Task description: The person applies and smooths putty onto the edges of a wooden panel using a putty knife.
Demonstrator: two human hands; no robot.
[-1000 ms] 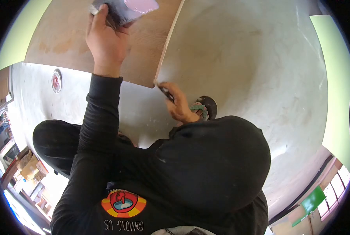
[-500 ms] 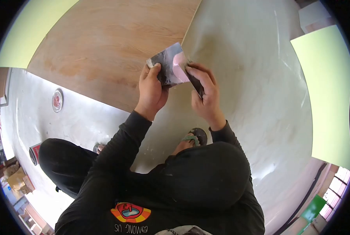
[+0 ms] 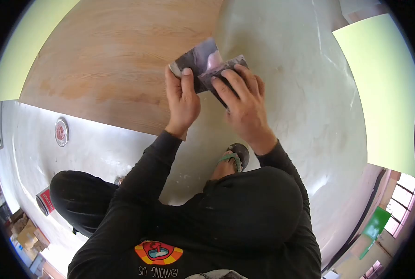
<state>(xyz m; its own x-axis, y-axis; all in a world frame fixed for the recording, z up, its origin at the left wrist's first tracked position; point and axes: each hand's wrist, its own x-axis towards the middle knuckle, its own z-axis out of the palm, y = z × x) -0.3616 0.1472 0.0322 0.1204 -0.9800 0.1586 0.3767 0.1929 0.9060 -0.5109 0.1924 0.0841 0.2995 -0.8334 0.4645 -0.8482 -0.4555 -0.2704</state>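
My left hand (image 3: 183, 104) grips a flat, dark-smeared putty spreader (image 3: 191, 58) by its lower left side, thumb on top. A lump of pink putty (image 3: 213, 60) sits on its face near the right edge. Closed around a second dark putty spreader (image 3: 239, 60), my right hand (image 3: 247, 104) lays its fingers over the back. That spreader's edge meets the left one's face beside the pink putty, partly covering it. Both hands are raised in front of my knees, near the right edge of a wood-grain panel (image 3: 119, 65).
A round lid (image 3: 61, 132) with pink residue lies on the floor (image 3: 309, 121) at left. A can with a red label (image 3: 45, 201) stands by my left knee. Pale yellow-green panels (image 3: 377, 93) stand at the right and upper left. My sandalled foot (image 3: 235, 158) is below my hands.
My right hand has rolled over, so the back of its spreader now faces up and covers part of the pink putty. Both hands have shifted slightly up in view.
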